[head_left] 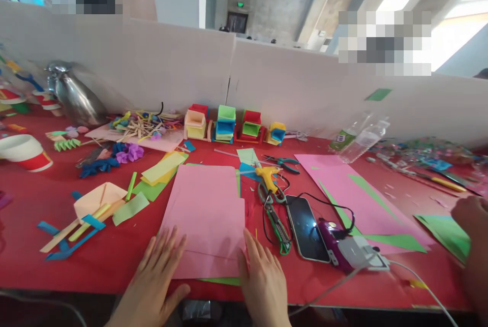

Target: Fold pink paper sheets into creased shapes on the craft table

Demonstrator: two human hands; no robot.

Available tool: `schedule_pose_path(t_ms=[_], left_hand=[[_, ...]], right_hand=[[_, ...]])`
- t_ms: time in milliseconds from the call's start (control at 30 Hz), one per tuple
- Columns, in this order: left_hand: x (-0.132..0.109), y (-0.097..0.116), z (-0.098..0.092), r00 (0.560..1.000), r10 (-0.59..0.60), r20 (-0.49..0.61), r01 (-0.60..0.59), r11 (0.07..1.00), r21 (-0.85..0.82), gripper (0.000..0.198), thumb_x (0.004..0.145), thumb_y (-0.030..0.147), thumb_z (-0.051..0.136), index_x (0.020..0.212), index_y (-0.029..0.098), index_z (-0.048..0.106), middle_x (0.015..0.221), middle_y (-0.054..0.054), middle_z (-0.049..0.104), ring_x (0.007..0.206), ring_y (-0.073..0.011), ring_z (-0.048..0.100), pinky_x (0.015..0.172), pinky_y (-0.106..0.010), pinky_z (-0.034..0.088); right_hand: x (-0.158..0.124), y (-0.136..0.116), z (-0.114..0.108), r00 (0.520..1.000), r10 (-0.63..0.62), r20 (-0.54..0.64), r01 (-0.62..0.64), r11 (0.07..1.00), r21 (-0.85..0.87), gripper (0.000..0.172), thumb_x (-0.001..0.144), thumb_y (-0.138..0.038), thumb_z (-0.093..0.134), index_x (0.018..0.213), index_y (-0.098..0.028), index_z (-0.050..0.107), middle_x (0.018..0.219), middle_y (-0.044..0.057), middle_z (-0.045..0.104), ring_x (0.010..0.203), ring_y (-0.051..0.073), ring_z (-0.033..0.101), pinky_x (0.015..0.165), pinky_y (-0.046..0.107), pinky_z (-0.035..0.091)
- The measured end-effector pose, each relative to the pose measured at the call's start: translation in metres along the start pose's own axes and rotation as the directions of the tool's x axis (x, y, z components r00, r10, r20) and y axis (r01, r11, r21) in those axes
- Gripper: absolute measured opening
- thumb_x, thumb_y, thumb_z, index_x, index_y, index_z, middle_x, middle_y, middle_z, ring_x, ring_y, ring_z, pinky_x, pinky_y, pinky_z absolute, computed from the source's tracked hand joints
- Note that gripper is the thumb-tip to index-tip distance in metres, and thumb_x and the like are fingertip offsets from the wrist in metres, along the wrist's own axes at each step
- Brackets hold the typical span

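Note:
A stack of pink paper sheets (pixel 208 205) lies in front of me on the red tabletop, with green paper (pixel 221 281) peeking out below its near edge. My left hand (pixel 156 271) rests flat on the stack's lower left edge, fingers stretched out and thumb apart. Along the lower right edge lies my right hand (pixel 265 278), its fingers extended against the side of the paper. Neither hand grips anything that I can see. Right of the stack are a yellow glue gun (pixel 268 178), scissors (pixel 280 196) and a green utility knife (pixel 279 229).
A phone (pixel 308 228) and a white plug on a power strip (pixel 362 253) sit to the right. Another person's hand (pixel 475 220) is at the far right by green paper (pixel 444 233). Small folded paper boxes (pixel 225 126) stand at the back; paper strips (pixel 72 235) lie left.

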State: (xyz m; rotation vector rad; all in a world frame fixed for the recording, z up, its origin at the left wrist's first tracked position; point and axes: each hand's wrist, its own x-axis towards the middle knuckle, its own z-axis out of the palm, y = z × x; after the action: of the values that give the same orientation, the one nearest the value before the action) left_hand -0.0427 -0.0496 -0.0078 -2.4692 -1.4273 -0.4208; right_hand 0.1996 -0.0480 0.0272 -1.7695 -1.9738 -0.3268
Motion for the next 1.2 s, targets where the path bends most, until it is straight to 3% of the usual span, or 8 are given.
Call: schedule_pose_path(t_ms=[133,267,400,567,733,833,1067,1200], left_hand=[[0.009,0.003,0.004,0.999,0.032,-0.015,-0.032,0.999,0.030,0.071,0.082,0.052,0.041,0.139,0.019,0.018,0.140,-0.008,0.033,0.128,-0.0265,0.026,0.102,-0.040,0.022],[0.009,0.001,0.008,0.998,0.056,-0.012,-0.056,0.998,0.037,0.072,0.081,0.053,0.041,0.139,0.017,0.019,0.140,-0.008,0.031,0.128,-0.0264,0.027,0.099,-0.037,0.028],[0.010,0.000,0.010,1.000,0.022,0.014,-0.022,1.000,-0.017,0.073,0.082,0.052,0.041,0.140,0.018,0.013,0.140,-0.009,0.031,0.128,-0.0271,0.027,0.099,-0.039,0.030],[0.025,-0.002,0.009,0.991,-0.130,-0.031,0.126,0.987,-0.103,0.078,0.081,0.051,0.042,0.141,0.017,0.006,0.143,-0.013,0.025,0.131,-0.0279,0.020,0.101,-0.044,0.027],[0.038,-0.012,0.018,0.989,-0.150,0.021,0.151,0.986,-0.070,0.067,0.082,0.052,0.041,0.138,0.019,0.023,0.142,-0.012,0.025,0.131,-0.0299,0.018,0.101,-0.050,0.023],[0.036,-0.019,0.028,0.986,-0.145,0.085,0.151,0.986,-0.070,0.058,0.083,0.049,0.039,0.134,0.020,0.034,0.141,-0.010,0.030,0.130,-0.0279,0.021,0.101,-0.047,0.025],[0.034,-0.026,0.033,0.985,-0.144,0.097,0.159,0.972,-0.170,0.060,0.084,0.045,0.040,0.137,0.021,0.025,0.141,-0.010,0.030,0.131,-0.0258,0.020,0.102,-0.047,0.026],[0.041,-0.040,0.028,0.967,-0.253,0.028,0.250,0.924,-0.289,0.064,0.084,0.043,0.042,0.139,0.019,0.018,0.142,-0.014,0.027,0.131,-0.0294,0.018,0.101,-0.052,0.025]], right_hand=[[0.014,-0.008,0.023,0.998,0.067,0.011,-0.066,0.997,-0.045,0.033,0.081,-0.019,0.043,0.110,-0.015,0.056,0.088,0.012,0.066,0.080,0.027,0.059,0.065,0.037,0.043],[0.017,-0.002,0.031,0.983,0.185,0.003,-0.182,0.959,0.220,0.033,0.081,-0.021,0.045,0.113,-0.017,0.053,0.093,0.010,0.062,0.082,0.024,0.059,0.068,0.035,0.046],[0.023,-0.001,0.027,0.931,0.339,0.134,-0.346,0.705,0.619,0.041,0.081,-0.024,0.046,0.121,-0.017,0.043,0.084,0.004,0.059,0.067,0.014,0.058,0.058,0.025,0.048],[0.039,-0.006,0.020,0.881,0.399,0.254,-0.429,0.448,0.784,0.047,0.077,-0.025,0.051,0.122,-0.016,0.043,0.078,0.002,0.055,0.068,0.013,0.056,0.057,0.024,0.048],[0.043,-0.006,0.025,0.894,0.377,0.243,-0.412,0.481,0.774,0.047,0.075,-0.024,0.051,0.121,-0.015,0.044,0.087,0.006,0.059,0.068,0.014,0.057,0.058,0.025,0.049],[0.040,-0.004,0.029,0.903,0.339,0.265,-0.413,0.506,0.758,0.047,0.075,-0.023,0.049,0.121,-0.014,0.044,0.098,0.010,0.059,0.068,0.013,0.058,0.059,0.026,0.049],[0.047,-0.003,0.030,0.901,0.284,0.328,-0.429,0.466,0.774,0.049,0.071,-0.016,0.049,0.119,-0.016,0.047,0.090,0.007,0.062,0.060,0.011,0.056,0.056,0.024,0.049],[0.052,-0.003,0.027,0.904,0.316,0.287,-0.413,0.476,0.776,0.045,0.073,-0.018,0.047,0.119,-0.016,0.048,0.086,0.004,0.059,0.068,0.012,0.055,0.060,0.024,0.048]])
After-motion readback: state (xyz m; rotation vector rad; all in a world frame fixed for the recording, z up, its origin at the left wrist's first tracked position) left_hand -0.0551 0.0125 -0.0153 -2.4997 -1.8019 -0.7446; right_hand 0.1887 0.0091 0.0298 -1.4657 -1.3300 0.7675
